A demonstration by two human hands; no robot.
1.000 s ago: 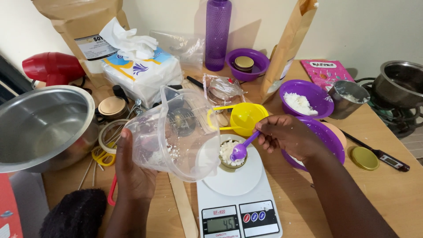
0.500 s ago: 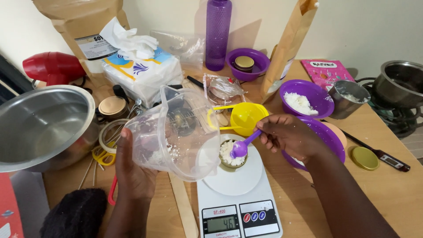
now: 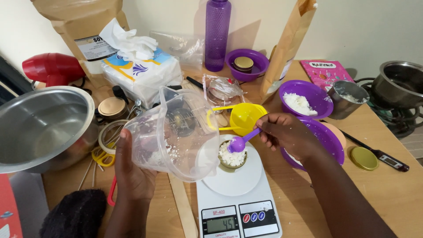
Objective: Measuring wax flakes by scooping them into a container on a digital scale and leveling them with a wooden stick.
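Containers fill most of the head view. The left hand (image 3: 132, 176) wraps its fingers around a clear plastic jug (image 3: 174, 134), which is tilted toward the scale, with a few white flakes stuck inside it. The right hand (image 3: 286, 134) pinches the handle of a small purple spoon (image 3: 240, 142) between thumb and fingers; the bowl of the spoon is just above a small gold tin (image 3: 232, 156). This tin stands on the round plate of a white kitchen scale (image 3: 238, 194) and holds white flakes. Behind it is a yellow measuring cup (image 3: 244, 117). To the right, one purple bowl (image 3: 308, 94) holds more white flakes, and a second purple bowl (image 3: 328, 141) lies partly under the right wrist. A third purple bowl (image 3: 253, 64) at the back holds a gold lid. A small steel cup (image 3: 348, 94) and a steel pot (image 3: 401, 83) stand at the far right, and a large steel bowl (image 3: 39, 128) at the left.

The surface is a wooden table (image 3: 396, 194) against a pale wall. On it also stand a purple bottle (image 3: 217, 35), brown paper bags (image 3: 288, 44), a pack of tissues (image 3: 141, 72), a red tool (image 3: 50, 68), a gold lid (image 3: 364, 158) and a thermometer probe (image 3: 379, 154).

The jug hides part of the things behind it. The large bowl and the pot are cut off by the edges, and I cannot tell what the dark fuzzy thing (image 3: 77, 213) at the bottom left is.
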